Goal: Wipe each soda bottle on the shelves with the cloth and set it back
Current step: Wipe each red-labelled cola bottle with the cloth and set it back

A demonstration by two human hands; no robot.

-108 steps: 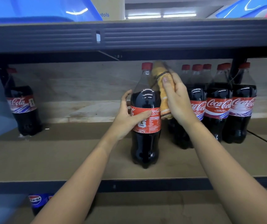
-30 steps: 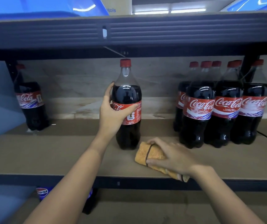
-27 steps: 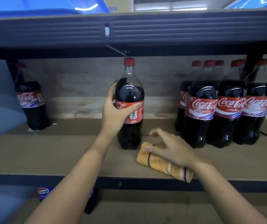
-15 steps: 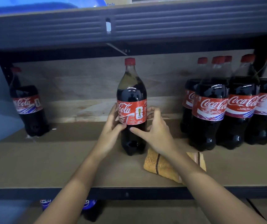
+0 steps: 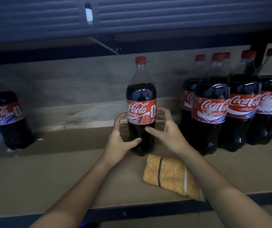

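Upright at the middle of the shelf (image 5: 49, 178), a cola bottle (image 5: 141, 89) with a red cap, dark contents and a red Coca-Cola label is grasped low on its body by both hands. The left hand (image 5: 120, 139) is curled round its 9 o'clock side, the right hand (image 5: 166, 129) round its 3 o'clock side. At 5 o'clock of the bottle, a folded orange cloth (image 5: 168, 175) with a dark stripe is seen lying.

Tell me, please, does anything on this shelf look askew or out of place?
Yes: the lone red-capped cola bottle at far left leans, unlike the upright middle bottle. The folded orange cloth lies at the shelf's front edge.
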